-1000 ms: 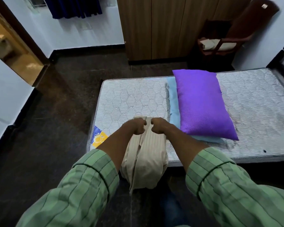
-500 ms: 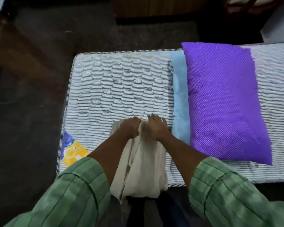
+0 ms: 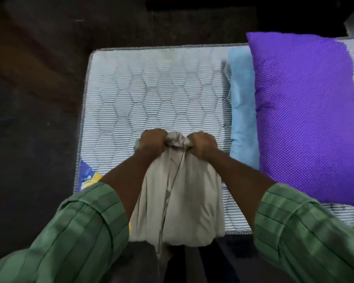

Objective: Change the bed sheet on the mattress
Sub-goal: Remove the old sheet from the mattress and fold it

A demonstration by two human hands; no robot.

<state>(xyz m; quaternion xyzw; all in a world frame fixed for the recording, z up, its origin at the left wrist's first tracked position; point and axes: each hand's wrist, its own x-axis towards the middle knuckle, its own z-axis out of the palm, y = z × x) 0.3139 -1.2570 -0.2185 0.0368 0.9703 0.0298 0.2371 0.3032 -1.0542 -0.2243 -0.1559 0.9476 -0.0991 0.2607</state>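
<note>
Over the near edge of the mattress (image 3: 151, 94), the left hand (image 3: 152, 139) and right hand (image 3: 202, 142) each grip the bunched sheet (image 3: 178, 197) tightly, left of the purple pillow (image 3: 307, 119).

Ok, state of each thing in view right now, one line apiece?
Beige sheet: bunched, unspread, hanging over the near edge.
Mattress: bare, no sheet on it.
Left hand: gripping the sheet's top.
Right hand: gripping the sheet's top.
Purple pillow: lying flat on the blue pillow.
Blue pillow: flat on the mattress, mostly covered.
</note>
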